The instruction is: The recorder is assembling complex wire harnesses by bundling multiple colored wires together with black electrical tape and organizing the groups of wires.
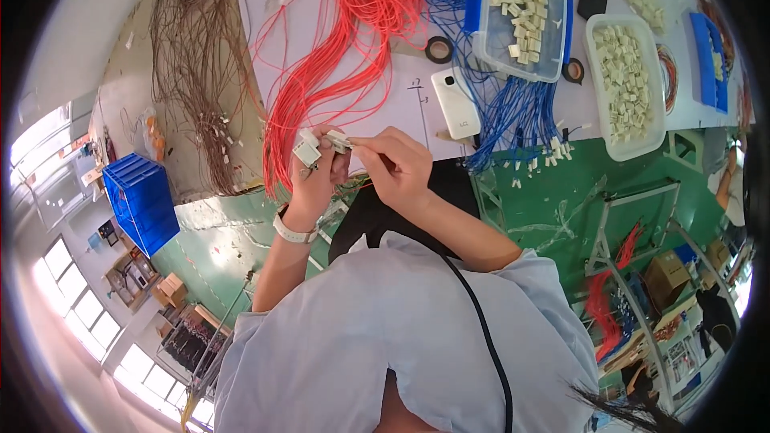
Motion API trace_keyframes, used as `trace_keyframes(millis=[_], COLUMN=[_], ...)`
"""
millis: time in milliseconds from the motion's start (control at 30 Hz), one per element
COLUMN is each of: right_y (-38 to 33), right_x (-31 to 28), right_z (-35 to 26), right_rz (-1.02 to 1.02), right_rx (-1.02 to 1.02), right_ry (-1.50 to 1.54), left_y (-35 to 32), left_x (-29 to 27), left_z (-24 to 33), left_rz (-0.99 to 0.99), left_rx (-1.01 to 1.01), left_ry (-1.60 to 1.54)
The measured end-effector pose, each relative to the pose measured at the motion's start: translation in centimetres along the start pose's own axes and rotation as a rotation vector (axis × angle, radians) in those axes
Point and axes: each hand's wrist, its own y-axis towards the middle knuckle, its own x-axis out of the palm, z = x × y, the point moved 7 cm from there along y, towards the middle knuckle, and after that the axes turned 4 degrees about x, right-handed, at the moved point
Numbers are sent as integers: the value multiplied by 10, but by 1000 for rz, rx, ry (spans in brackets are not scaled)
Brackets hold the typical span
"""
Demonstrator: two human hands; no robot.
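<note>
My left hand (314,180) is closed around white plastic connectors in front of my chest. One larger connector block (306,149) sticks out by the thumb side, and a smaller white connector (338,141) points toward the right. The fingertips of my right hand (399,167) are pinched together at the end of that smaller connector; what lies between them is too small to make out. Just beyond my hands, a thick bundle of red wires (321,100) runs across the table, its near ends passing behind my left hand.
Brown wires (192,56) lie at left, blue wires (513,112) at right. Beyond them stand a clear blue-handled box (489,64) and a white tub (595,72), both with connectors. A white power bank (455,116) and black tape roll (429,50) lie nearby. A blue crate (140,200) stands left.
</note>
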Motion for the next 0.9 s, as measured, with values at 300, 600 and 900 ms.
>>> trace_keyframes(millis=[300,600,900], right_y=[-51,-107,-148], right_x=[65,92,64], right_z=[-13,-23,-8], right_rz=[-140,-136,166], right_rx=[-43,-142,-288], right_ry=[-222,-297,-397], left_y=[-52,-90,-88], left_x=[-77,-103,-78], left_z=[2,-7,-37], left_rz=[-104,-247,-383], left_rx=[199,185,238], left_ry=[162,145,319])
